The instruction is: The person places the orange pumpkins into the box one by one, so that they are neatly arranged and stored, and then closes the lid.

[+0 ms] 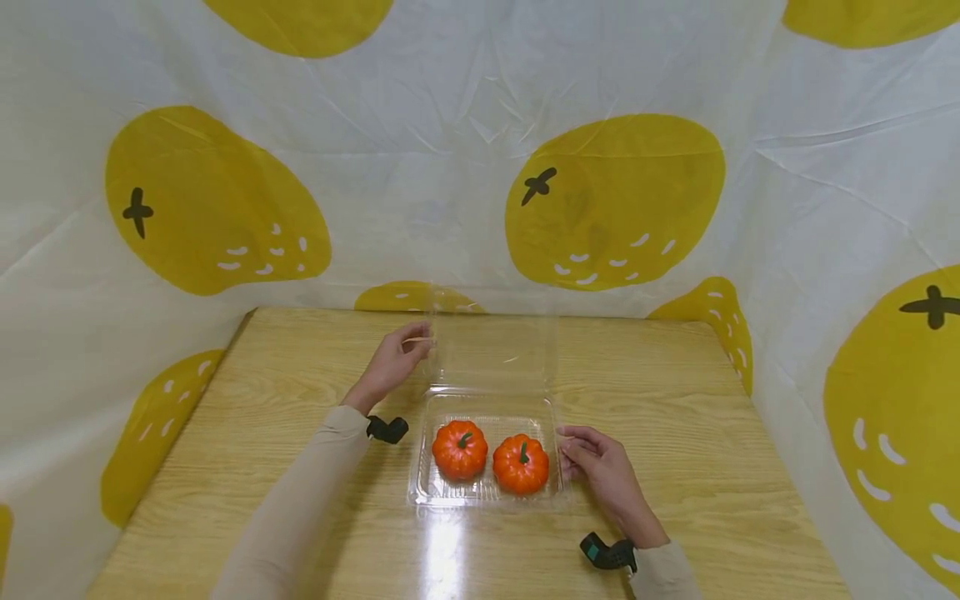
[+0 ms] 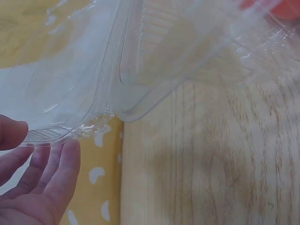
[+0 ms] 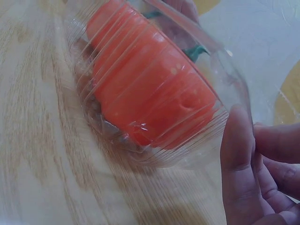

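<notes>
A clear plastic clamshell container (image 1: 487, 505) lies on the table with its lid (image 1: 491, 354) raised at the back. Inside its base are two small orange pumpkins with green stems, a left pumpkin (image 1: 460, 451) and a right pumpkin (image 1: 521, 465). My left hand (image 1: 397, 360) pinches the lid's left edge; in the left wrist view the thumb (image 2: 11, 133) lies over the rim and the fingers under it. With my right hand (image 1: 600, 467) I pinch the right rim of the base, thumb and fingers on either side of it, as the right wrist view shows.
The wooden table (image 1: 660, 392) extends around the container on every side. A white sheet (image 1: 420, 200) printed with yellow fruit hangs behind and beside it. Black wrist cameras sit on the left wrist (image 1: 387, 430) and right wrist (image 1: 607, 552).
</notes>
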`<state>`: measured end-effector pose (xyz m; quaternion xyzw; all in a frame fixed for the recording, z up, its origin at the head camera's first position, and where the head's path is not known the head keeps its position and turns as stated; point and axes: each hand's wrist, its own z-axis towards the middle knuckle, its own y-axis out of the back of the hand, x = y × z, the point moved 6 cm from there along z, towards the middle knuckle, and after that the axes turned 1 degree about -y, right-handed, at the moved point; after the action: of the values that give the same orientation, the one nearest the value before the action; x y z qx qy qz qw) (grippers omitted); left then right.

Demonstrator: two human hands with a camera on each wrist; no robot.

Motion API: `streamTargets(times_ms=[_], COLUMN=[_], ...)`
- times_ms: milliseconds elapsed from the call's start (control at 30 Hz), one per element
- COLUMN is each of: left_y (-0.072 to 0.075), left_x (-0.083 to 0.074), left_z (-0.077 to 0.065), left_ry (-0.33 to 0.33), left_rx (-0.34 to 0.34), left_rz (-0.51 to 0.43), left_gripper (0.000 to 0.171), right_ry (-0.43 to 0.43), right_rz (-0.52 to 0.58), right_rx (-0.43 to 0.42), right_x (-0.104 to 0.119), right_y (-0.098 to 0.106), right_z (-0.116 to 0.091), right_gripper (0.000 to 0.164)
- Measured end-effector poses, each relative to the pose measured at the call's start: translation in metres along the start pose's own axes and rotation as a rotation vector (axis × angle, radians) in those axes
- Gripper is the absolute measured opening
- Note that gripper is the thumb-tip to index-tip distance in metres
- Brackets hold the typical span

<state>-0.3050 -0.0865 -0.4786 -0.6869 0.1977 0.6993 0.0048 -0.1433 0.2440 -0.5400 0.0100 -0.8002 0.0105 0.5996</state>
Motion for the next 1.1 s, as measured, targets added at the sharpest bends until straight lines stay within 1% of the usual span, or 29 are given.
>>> streamTargets(times_ms=[167,367,500,667,767,867,967,1033,1100], left_y=[0.002,0.004,0.005,0.006,0.006,0.006,0.004,0.004,0.004], left_x=[-0.007,-0.013,-0.018,-0.025,-0.030,-0.037,-0.043,-0.046,-0.048], left_z=[-0.001,-0.001,-0.004,-0.008,-0.010,-0.012,-0.015,-0.018,-0.020], left_ry=[-0.018,-0.052,-0.049,-0.049,-0.072,-0.114,-0.150,-0.166,-0.171], left_rx=[0.008,0.025,0.030,0.041,0.051,0.067,0.084,0.089,0.093], left_rz=[0.010,0.013,0.012,0.038,0.043,0.041,0.011,-0.001,-0.014], left_gripper=[0.050,0.051,0.053,0.057,0.060,0.059,0.057,0.060,0.068], right_ry=[-0.006,0.007,0.013,0.015,0.015,0.009,0.000,-0.006,-0.010], right_rz=[-0.002,-0.009,-0.020,-0.016,-0.013,-0.018,-0.029,-0.032,-0.037], right_rx=[-0.001,-0.006,-0.008,-0.025,-0.034,-0.037,-0.041,-0.044,-0.048], right_x=[0.000,0.004,0.004,0.004,0.005,0.006,0.007,0.007,0.007], right_y=[0.000,0.000,0.000,0.002,0.002,0.003,0.003,0.003,0.003], right_z=[0.002,0.006,0.008,0.010,0.012,0.012,0.012,0.013,0.013], right_gripper=[0.037,0.036,0.036,0.035,0.034,0.034,0.035,0.035,0.035])
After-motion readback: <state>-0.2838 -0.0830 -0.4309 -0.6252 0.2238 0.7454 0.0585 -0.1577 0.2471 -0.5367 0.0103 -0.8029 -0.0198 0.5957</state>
